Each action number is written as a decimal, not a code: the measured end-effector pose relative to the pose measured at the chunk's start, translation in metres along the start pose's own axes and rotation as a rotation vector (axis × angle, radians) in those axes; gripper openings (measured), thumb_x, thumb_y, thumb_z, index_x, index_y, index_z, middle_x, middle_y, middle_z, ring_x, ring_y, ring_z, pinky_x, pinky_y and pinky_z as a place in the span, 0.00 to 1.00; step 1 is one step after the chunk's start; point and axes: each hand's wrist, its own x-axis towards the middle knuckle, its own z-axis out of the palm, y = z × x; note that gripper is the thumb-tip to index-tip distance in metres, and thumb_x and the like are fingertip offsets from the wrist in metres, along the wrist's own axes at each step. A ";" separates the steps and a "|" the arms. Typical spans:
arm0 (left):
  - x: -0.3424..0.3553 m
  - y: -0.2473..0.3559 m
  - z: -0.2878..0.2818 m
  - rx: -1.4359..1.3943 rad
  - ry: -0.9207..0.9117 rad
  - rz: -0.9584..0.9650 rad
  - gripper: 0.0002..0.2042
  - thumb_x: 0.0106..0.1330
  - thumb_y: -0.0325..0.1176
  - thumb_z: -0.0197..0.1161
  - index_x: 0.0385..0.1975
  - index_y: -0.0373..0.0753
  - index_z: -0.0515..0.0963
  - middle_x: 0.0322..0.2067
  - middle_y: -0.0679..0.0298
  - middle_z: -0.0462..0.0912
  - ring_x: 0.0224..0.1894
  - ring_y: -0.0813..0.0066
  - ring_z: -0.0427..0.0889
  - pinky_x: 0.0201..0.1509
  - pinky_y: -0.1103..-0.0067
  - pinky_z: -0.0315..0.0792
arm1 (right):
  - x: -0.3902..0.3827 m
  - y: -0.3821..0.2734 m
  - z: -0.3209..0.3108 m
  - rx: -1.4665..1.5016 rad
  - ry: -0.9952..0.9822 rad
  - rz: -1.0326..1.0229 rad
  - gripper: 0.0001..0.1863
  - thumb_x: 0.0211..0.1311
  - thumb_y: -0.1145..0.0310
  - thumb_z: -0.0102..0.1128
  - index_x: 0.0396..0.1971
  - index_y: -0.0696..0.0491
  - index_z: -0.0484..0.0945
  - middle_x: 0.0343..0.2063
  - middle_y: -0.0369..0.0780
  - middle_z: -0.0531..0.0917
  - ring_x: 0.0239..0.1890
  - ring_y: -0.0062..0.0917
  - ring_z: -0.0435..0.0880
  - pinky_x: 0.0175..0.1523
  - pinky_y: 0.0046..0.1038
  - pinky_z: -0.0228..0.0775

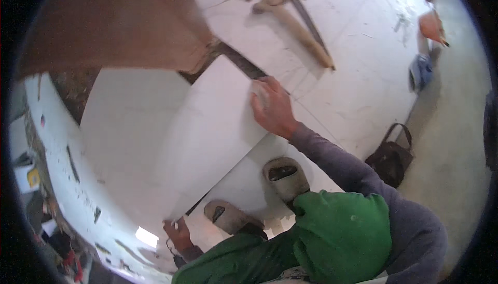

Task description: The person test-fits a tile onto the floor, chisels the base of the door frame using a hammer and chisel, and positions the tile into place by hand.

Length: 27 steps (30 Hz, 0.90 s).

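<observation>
A large white floor tile (202, 128) lies slanted in front of my feet, its near edge showing a dark gap to the tile beneath my feet. My right hand (272, 108) grips its right corner, fingers bent over the edge. Down at the near left corner, my left hand (180, 233) has its fingers curled at the tile's rim; the fingertips are partly hidden. Beyond the right hand, a dark strip of open gap (241, 62) runs along the tile's far edge.
A mallet (295, 25) with a wooden handle lies on white tiles at the far right. A brown panel (114, 19) covers the far left. On the right are a dark bag (391, 159), a blue item (420, 71) and an orange one (431, 26). My beige clogs (285, 178) stand close by.
</observation>
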 end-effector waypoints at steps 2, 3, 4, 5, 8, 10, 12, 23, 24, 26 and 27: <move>-0.004 -0.002 -0.021 0.034 0.020 -0.011 0.24 0.66 0.24 0.72 0.60 0.30 0.71 0.54 0.54 0.75 0.58 0.62 0.78 0.56 0.69 0.81 | -0.012 -0.012 0.019 0.029 -0.058 0.037 0.23 0.63 0.68 0.63 0.56 0.63 0.77 0.48 0.53 0.80 0.50 0.49 0.81 0.57 0.47 0.74; -0.002 -0.022 -0.010 -0.189 0.073 -0.027 0.26 0.66 0.25 0.73 0.61 0.30 0.71 0.54 0.53 0.75 0.58 0.61 0.78 0.55 0.68 0.81 | -0.013 0.000 0.031 -0.198 0.021 -0.093 0.21 0.65 0.69 0.61 0.55 0.63 0.76 0.47 0.53 0.79 0.51 0.50 0.81 0.56 0.48 0.73; 0.000 -0.040 0.002 -0.205 0.064 -0.039 0.28 0.65 0.27 0.75 0.63 0.31 0.69 0.56 0.52 0.75 0.59 0.58 0.78 0.58 0.67 0.80 | -0.014 0.018 0.028 -0.200 0.005 -0.046 0.19 0.66 0.68 0.60 0.53 0.63 0.78 0.45 0.53 0.81 0.50 0.49 0.82 0.55 0.48 0.73; 0.001 -0.057 0.018 -0.220 0.060 -0.056 0.31 0.65 0.28 0.76 0.65 0.31 0.67 0.58 0.50 0.74 0.61 0.56 0.78 0.60 0.65 0.80 | -0.007 0.025 0.022 -0.175 -0.029 0.024 0.17 0.68 0.67 0.60 0.50 0.62 0.79 0.43 0.52 0.82 0.48 0.48 0.83 0.54 0.47 0.73; 0.011 -0.090 0.046 -0.736 0.119 -0.153 0.21 0.76 0.41 0.63 0.63 0.40 0.70 0.62 0.54 0.74 0.64 0.55 0.77 0.68 0.57 0.75 | 0.022 0.020 0.021 -0.120 -0.126 0.181 0.14 0.72 0.64 0.58 0.42 0.61 0.82 0.37 0.52 0.86 0.44 0.46 0.86 0.50 0.47 0.74; 0.013 -0.092 0.046 -0.879 0.099 -0.175 0.19 0.80 0.47 0.57 0.62 0.43 0.71 0.62 0.56 0.75 0.65 0.57 0.77 0.69 0.55 0.73 | 0.024 0.008 0.034 -0.077 -0.175 0.181 0.14 0.74 0.63 0.58 0.39 0.61 0.83 0.36 0.52 0.88 0.43 0.46 0.87 0.48 0.47 0.74; 0.004 -0.076 0.054 -0.949 0.154 -0.216 0.19 0.81 0.49 0.55 0.61 0.44 0.72 0.61 0.58 0.76 0.65 0.59 0.77 0.70 0.55 0.73 | 0.020 0.011 0.036 0.019 -0.069 0.154 0.18 0.74 0.61 0.58 0.31 0.63 0.82 0.23 0.47 0.84 0.29 0.37 0.84 0.39 0.40 0.72; -0.015 0.018 0.007 -1.678 0.311 -0.478 0.23 0.81 0.51 0.56 0.63 0.41 0.73 0.57 0.60 0.81 0.63 0.61 0.80 0.69 0.58 0.74 | 0.022 0.010 0.037 0.057 -0.044 0.168 0.23 0.74 0.58 0.60 0.23 0.62 0.75 0.18 0.37 0.71 0.25 0.22 0.68 0.32 0.35 0.62; -0.016 0.017 0.007 -1.665 0.276 -0.392 0.23 0.81 0.52 0.56 0.63 0.41 0.73 0.57 0.60 0.81 0.63 0.61 0.80 0.68 0.58 0.74 | 0.022 0.015 0.038 0.001 -0.034 0.187 0.24 0.74 0.57 0.60 0.23 0.63 0.75 0.17 0.35 0.69 0.25 0.20 0.67 0.32 0.34 0.60; -0.019 0.015 0.006 -1.654 0.240 -0.286 0.23 0.81 0.52 0.57 0.63 0.42 0.73 0.58 0.60 0.80 0.63 0.61 0.80 0.68 0.58 0.74 | 0.018 0.017 0.037 0.011 -0.030 0.181 0.24 0.75 0.58 0.59 0.22 0.61 0.74 0.17 0.34 0.68 0.25 0.19 0.66 0.31 0.33 0.59; -0.020 0.013 0.006 -1.613 0.258 -0.325 0.23 0.81 0.52 0.57 0.64 0.42 0.73 0.58 0.60 0.80 0.63 0.61 0.80 0.68 0.58 0.74 | 0.017 0.017 0.038 0.019 -0.031 0.183 0.24 0.75 0.59 0.59 0.21 0.60 0.73 0.17 0.33 0.67 0.25 0.19 0.65 0.31 0.33 0.58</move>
